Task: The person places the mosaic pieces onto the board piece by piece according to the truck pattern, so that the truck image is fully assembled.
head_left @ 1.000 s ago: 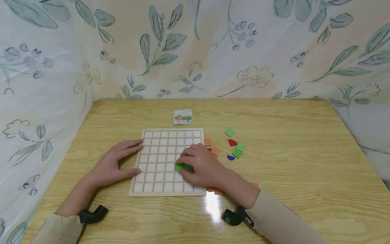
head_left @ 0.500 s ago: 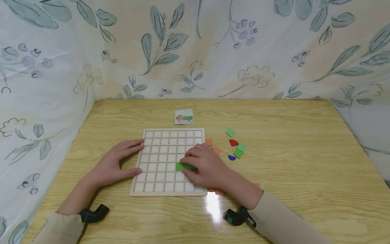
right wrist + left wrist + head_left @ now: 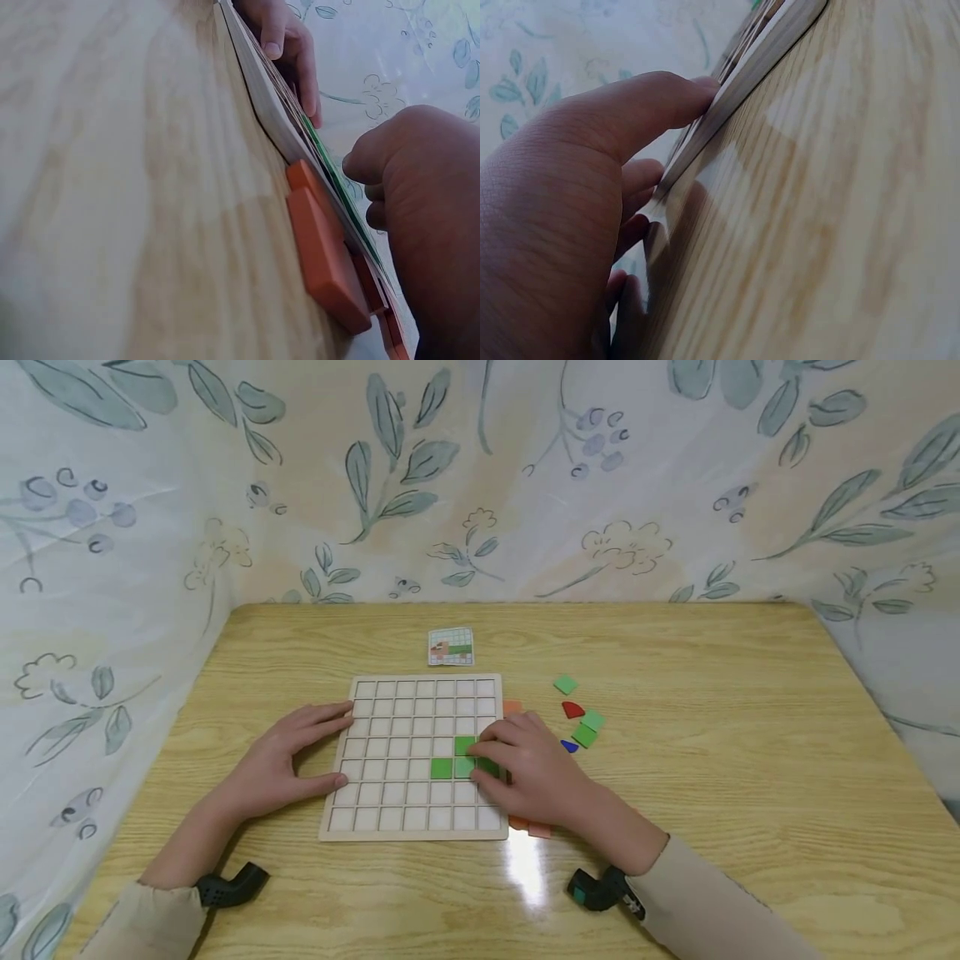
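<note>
A wooden grid board [image 3: 375, 724] lies in the middle of the table. Along its left edge rests my left hand [image 3: 273, 766], thumb and fingers spread apart at the rim; its thumb [image 3: 682, 101] touches the frame in the left wrist view. Green square tiles sit in the grid: one [image 3: 441, 768] in the lower middle row, a lighter one [image 3: 464, 767] beside it, and one [image 3: 465, 746] above that. Over the board's right side is my right hand [image 3: 528, 768], loosely bent, thumb and fingertips parted close over a darker green tile [image 3: 488, 766]. Nothing shows gripped in it.
Behind the board lies a small picture card [image 3: 451, 647]. To the right are loose green tiles [image 3: 584, 735], a red quarter-round piece [image 3: 573, 710] and a blue piece [image 3: 569, 747]. Orange tiles [image 3: 326, 259] lie against the board's right edge, partly under my right arm.
My right hand has shifted right across the board, uncovering the lighter green tile and the green one above it. My left hand stays at the left edge.
</note>
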{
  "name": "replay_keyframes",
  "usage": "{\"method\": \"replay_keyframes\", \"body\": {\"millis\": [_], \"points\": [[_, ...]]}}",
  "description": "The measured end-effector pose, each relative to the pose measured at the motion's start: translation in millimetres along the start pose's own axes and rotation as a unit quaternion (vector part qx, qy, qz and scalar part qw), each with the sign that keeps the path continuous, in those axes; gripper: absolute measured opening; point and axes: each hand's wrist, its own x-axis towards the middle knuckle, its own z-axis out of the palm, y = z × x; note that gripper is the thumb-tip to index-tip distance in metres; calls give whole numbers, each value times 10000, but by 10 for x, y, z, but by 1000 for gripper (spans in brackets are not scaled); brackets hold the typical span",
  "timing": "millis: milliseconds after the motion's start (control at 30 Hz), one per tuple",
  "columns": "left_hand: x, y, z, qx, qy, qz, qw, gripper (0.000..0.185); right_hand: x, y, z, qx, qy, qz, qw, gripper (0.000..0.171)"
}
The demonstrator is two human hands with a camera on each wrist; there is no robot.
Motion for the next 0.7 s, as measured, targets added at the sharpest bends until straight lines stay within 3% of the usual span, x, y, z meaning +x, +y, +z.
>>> {"method": "replay_keyframes", "body": {"millis": [433, 700], "points": [[-7, -15, 11, -7, 3, -40, 10000, 80, -71, 91, -63, -179, 103, 95, 9997, 20], [0, -42, 37, -38, 40, -57, 10000, 82, -231, 215, -193, -204, 484, 204, 9984, 18]]}}
